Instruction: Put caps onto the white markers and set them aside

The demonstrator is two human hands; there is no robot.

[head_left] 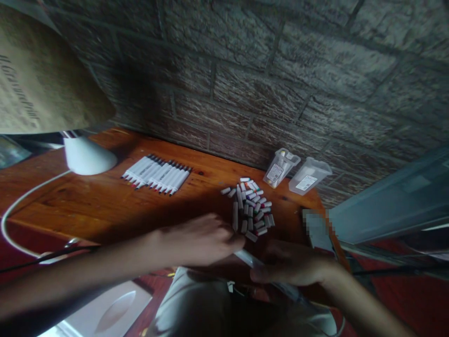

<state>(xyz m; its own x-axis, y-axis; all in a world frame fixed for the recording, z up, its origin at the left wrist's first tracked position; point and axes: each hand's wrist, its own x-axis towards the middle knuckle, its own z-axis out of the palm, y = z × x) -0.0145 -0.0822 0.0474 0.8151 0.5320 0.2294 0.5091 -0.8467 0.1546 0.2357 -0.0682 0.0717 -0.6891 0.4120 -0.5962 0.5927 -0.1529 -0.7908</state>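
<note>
A white marker point(245, 257) is held between both hands just above the near edge of the table point(105, 206). The left hand point(203, 241) is closed loosely around the marker's far end, fingers curled toward the pile of caps point(250, 208) that lies just beyond its fingertips. The right hand point(291, 264) is cupped around the marker's near end, fingers bent; how firmly the barrel is pinched cannot be told, since motion blur softens both hands. The caps are heaped loosely, touching one another, between the two hands and the wall point(280, 84). Farther off, beyond the left hand and to its left, a row of markers point(157, 174) is laid side by side, touching. A lamp point(87, 157) stands left of that row. Beyond the right hand, near the wall, two clear plastic boxes point(296, 174) are seen lying tilted, side by side.
</note>
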